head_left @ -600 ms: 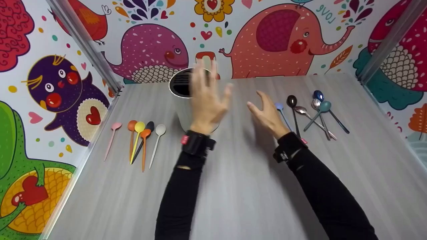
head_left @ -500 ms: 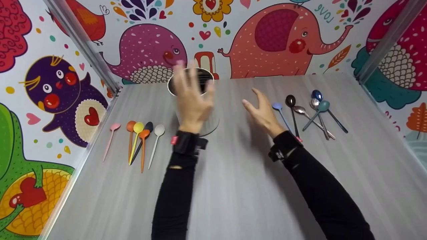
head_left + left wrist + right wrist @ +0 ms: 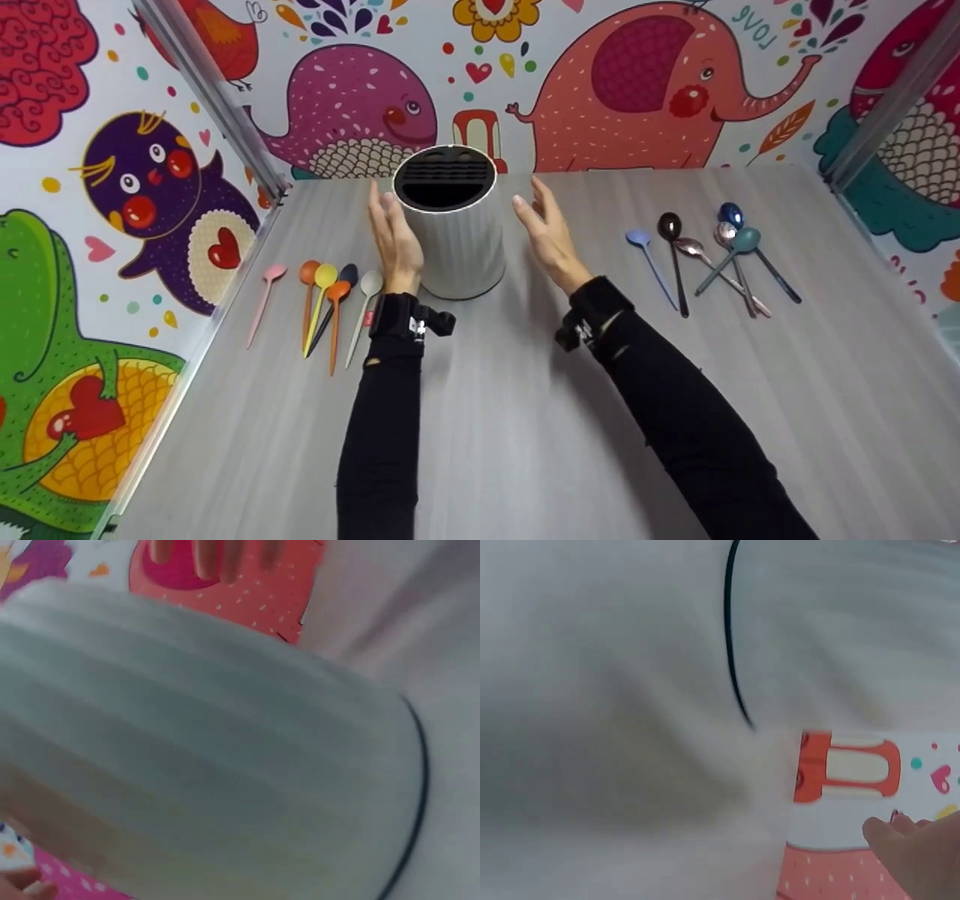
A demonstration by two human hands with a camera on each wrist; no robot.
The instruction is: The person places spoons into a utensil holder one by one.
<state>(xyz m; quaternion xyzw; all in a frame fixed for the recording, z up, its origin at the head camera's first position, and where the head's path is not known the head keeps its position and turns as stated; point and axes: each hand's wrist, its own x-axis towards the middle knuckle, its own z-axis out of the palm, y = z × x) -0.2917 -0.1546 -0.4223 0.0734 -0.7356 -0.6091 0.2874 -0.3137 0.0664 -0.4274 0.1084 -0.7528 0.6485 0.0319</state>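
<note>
A pale, ribbed cylindrical holder [image 3: 465,255] with a slotted black top [image 3: 445,178] stands upright in the middle of the table. My left hand [image 3: 399,244] is at its left side with fingers extended; I cannot tell whether it touches the wall. To the right, my right hand [image 3: 553,238] is apart from the holder, fingers relaxed, palm facing it. Neither hand holds anything. The ribbed wall [image 3: 195,742] fills much of the left wrist view, with a few left fingers [image 3: 26,886] at the corner. The right wrist view catches the holder's dark base line and right fingers [image 3: 907,836].
Left of the holder lie several spoons: pink [image 3: 266,296], yellow [image 3: 321,289], orange [image 3: 337,315], white [image 3: 367,289] and others. Several more lie at right, including blue [image 3: 645,251], black [image 3: 671,240] and teal [image 3: 735,247]. Cartoon-printed walls [image 3: 360,90] border the table.
My left hand has moved from in front of the holder to its left side, uncovering the black top. The right hand has come a little closer to the holder. The spoons lie as before.
</note>
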